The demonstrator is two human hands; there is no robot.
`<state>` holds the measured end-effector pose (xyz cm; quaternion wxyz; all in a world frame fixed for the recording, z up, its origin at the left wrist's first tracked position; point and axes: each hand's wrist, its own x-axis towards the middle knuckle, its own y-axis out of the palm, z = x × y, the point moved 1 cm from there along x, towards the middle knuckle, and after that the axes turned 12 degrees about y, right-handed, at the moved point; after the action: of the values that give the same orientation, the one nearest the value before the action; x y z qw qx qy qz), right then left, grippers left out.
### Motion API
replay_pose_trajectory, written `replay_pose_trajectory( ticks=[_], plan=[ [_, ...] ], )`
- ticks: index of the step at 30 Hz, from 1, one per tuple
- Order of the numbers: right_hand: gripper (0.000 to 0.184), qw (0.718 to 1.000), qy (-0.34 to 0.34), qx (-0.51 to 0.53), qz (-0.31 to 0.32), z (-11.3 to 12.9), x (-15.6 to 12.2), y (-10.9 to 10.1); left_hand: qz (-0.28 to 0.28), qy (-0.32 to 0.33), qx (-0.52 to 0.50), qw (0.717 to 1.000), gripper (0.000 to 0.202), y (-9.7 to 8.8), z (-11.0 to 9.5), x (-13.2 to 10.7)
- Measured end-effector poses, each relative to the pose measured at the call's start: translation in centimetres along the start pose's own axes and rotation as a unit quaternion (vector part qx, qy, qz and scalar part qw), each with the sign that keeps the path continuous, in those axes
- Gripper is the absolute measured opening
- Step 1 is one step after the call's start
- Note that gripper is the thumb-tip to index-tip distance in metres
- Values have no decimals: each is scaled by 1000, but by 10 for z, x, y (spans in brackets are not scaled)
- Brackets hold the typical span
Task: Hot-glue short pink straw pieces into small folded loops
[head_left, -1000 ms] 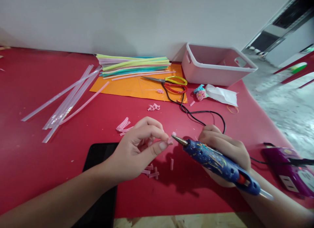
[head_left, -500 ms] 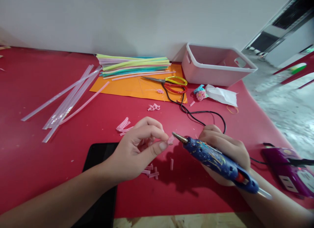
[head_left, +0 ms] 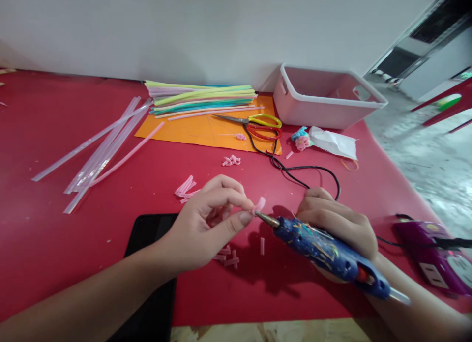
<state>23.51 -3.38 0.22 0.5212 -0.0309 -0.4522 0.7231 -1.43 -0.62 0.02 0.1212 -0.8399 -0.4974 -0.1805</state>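
Observation:
Between thumb and forefinger, my left hand (head_left: 210, 224) pinches a short piece of pink pipe cleaner (head_left: 260, 204), its free end curving upward. My right hand (head_left: 337, 226) is wrapped round a blue hot glue gun (head_left: 320, 251) spattered with dried glue. The gun's metal nozzle meets the pink piece right at my left fingertips. A clear glue stick (head_left: 399, 296) pokes out of its back end. Short pink pieces (head_left: 231, 258) lie on the table below my left hand, and another pile of pink pieces (head_left: 185, 186) lies behind it. Curled pink pieces (head_left: 231, 160) sit farther back.
An orange sheet (head_left: 206, 135) carries a bundle of coloured pipe cleaners (head_left: 202, 99) and scissors (head_left: 263, 123). Clear glue sticks (head_left: 106, 150) lie left, a black phone (head_left: 151, 293) under my left arm. A pink bin (head_left: 328, 106), black cord (head_left: 313, 169) and purple power strip (head_left: 431, 256) are right.
My right hand has tilted the glue gun so its nozzle dropped slightly and moved left onto the pink piece at my left fingertips. The left hand has hardly moved.

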Motion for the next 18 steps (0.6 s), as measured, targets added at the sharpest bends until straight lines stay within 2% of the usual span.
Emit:
replay_pose_trajectory(
  ticks=[18],
  plan=[
    [9, 1000, 10, -6, -9, -2, -3, 0, 14, 19, 8, 1000, 8, -1, -2, 0]
  ],
)
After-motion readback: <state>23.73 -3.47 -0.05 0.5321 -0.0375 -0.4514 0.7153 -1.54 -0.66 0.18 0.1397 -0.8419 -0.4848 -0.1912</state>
